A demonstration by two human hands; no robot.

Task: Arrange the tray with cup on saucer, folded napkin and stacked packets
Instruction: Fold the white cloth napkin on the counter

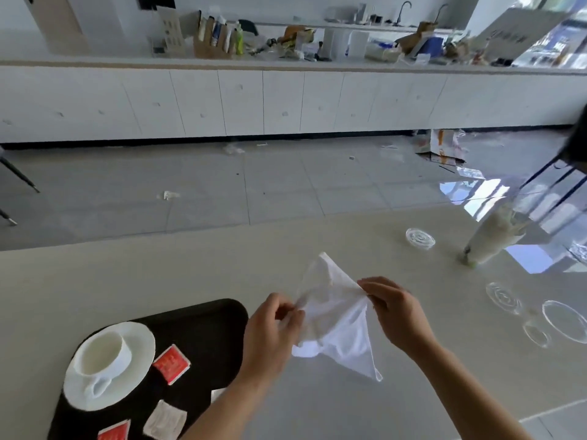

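Note:
A white cloth napkin [336,322] hangs crumpled above the table, held between both hands. My left hand [270,335] pinches its left edge and my right hand [394,309] pinches its right edge. At the lower left lies a black tray [219,325]. On it a white cup [103,354] stands on a white saucer [139,335]. Loose packets lie apart on the tray: a red one [171,363] beside the saucer, a second red one [114,431] at the bottom edge, a white one [165,420], and another white one [217,393] half hidden by my left forearm.
The beige table [158,274] carries several clear glass dishes at the right [420,238] [563,320] and a pale piping bag [489,242]. Its far edge faces a grey tiled floor with litter. White cabinets and a cluttered counter stand beyond.

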